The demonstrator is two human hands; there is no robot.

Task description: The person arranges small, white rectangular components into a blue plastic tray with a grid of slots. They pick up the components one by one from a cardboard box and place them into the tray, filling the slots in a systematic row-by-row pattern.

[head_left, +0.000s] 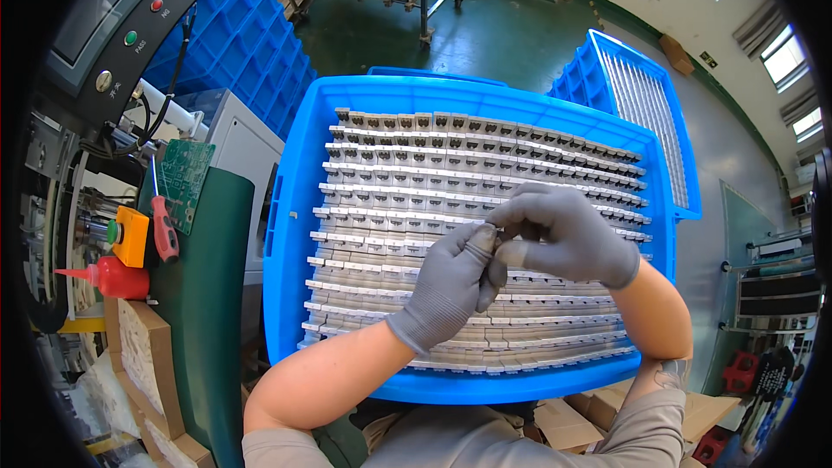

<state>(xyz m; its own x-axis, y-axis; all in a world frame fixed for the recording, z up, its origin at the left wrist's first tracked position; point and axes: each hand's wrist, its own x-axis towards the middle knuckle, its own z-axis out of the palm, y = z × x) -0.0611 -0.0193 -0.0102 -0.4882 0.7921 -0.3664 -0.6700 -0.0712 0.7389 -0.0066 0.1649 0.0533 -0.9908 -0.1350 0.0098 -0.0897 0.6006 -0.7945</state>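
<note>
Both of my hands wear grey knit gloves and meet above a large blue crate (297, 165). Rows of small grey-white modules with dark contacts (407, 180) fill that crate. My left hand (451, 277) is closed, its thumb and fingers pinched together. From the right, my right hand (563, 234) comes in with its fingertips pinched against the left ones. Something small and dark seems to sit between the fingertips, but the gloves hide most of it and its kind does not show.
On the left, a green-topped bench (212, 295) carries a red-handled screwdriver (165, 230), a green circuit board (185, 175), an orange button box (131, 237) and a red squeeze bottle (120, 277). Stacked blue crates (234, 43) stand behind. Another filled blue crate (594, 56) stands at the far right.
</note>
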